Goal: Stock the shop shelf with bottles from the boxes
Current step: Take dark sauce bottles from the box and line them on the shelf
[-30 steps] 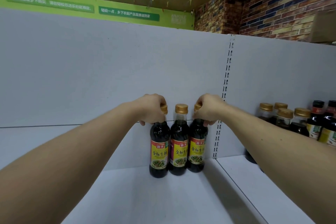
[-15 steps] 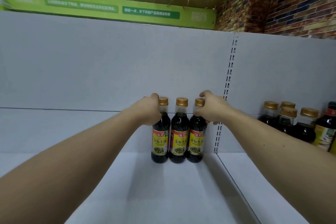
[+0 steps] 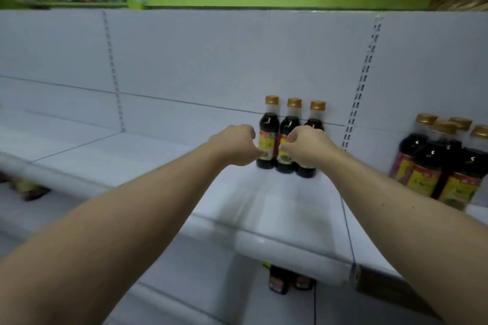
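Three dark soy-sauce bottles (image 3: 290, 124) with gold caps and yellow-red labels stand upright in a tight row at the back of the white shelf (image 3: 148, 158), against its back panel. My left hand (image 3: 235, 144) hovers just in front of the leftmost bottle, fingers loosely curled and holding nothing. My right hand (image 3: 306, 146) is beside it, in front of the middle and right bottles, also loosely curled and holding nothing. The hands cover the lower parts of the bottles. No box is in view.
Several bigger gold-capped bottles (image 3: 433, 163) crowd the neighbouring bay at the right, past the slotted upright (image 3: 361, 82). Dark bottles (image 3: 280, 281) show on the shelf below. The shelf's front edge (image 3: 277, 243) runs across below my forearms.
Both hands have let go of the outer bottles' necks and drawn back towards me. The three bottles stay standing. My view has swung left and pulled back, blurring the frame.
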`<state>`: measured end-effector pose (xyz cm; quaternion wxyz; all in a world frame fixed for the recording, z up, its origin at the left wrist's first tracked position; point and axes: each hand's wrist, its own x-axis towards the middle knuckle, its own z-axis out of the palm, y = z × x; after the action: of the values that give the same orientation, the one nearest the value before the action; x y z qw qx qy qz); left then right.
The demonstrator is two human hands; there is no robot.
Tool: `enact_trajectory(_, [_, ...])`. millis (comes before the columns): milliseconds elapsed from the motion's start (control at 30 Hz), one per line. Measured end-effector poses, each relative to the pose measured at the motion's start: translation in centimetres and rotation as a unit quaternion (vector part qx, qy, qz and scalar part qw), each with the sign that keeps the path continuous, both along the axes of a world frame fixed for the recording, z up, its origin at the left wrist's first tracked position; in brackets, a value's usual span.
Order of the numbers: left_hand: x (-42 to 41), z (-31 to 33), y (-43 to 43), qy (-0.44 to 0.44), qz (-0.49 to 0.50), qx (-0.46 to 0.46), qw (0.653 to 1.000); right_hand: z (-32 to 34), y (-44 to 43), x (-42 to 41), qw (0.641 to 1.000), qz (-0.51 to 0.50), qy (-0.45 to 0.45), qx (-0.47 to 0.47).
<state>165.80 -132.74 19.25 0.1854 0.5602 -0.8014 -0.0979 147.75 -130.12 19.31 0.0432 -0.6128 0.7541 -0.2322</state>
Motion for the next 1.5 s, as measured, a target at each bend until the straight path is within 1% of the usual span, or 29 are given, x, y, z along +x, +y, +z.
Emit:
enact_trajectory(100, [3.7,-1.3,2.9,-0.012,0.054,-0.027,0.998,-1.0,1.4,3.6,0.998,0.047,0.041,0.007])
enact_trajectory(200, [8.3,-3.0,6.1,-0.033,0.104,-0.033,0.993,-2.2,2.5,8.5,0.990,0.116,0.074,0.007])
enact_trajectory(433, [21.6,-9.9,13.3,-0.073,0.222,-0.033,0.972,-6.7,5.0,23.3,0.956,0.276,0.097,0.016])
enact_trajectory(500, [25.7,-12.6,15.3,-0.087,0.248,-0.014,0.965,-8.5,5.9,27.8,0.943,0.315,0.102,0.019])
enact_trajectory(600, [31.5,-16.8,18.0,-0.110,0.278,0.039,0.953,-11.9,7.2,34.0,0.923,0.367,0.114,0.026])
enact_trajectory(700, [36.7,-21.0,20.1,-0.110,0.306,0.074,0.943,-15.6,8.2,39.5,0.900,0.412,0.126,0.062])
enact_trajectory(900, [44.4,-27.1,22.2,-0.077,0.321,0.125,0.936,-22.2,8.8,47.6,0.890,0.419,0.122,0.134])
enact_trajectory(1033, [47.8,-30.6,22.5,-0.071,0.316,0.183,0.928,-26.3,8.4,50.4,0.884,0.416,0.131,0.172])
enact_trajectory(1167, [49.8,-33.4,22.5,-0.070,0.322,0.218,0.919,-29.6,8.0,51.7,0.871,0.420,0.147,0.209])
enact_trajectory(1267, [50.8,-35.4,21.8,-0.070,0.332,0.235,0.911,-32.1,7.3,52.7,0.862,0.428,0.164,0.218])
enact_trajectory(1500, [50.4,-40.5,19.7,-0.063,0.335,0.305,0.889,-38.0,4.7,53.3,0.831,0.455,0.183,0.263])
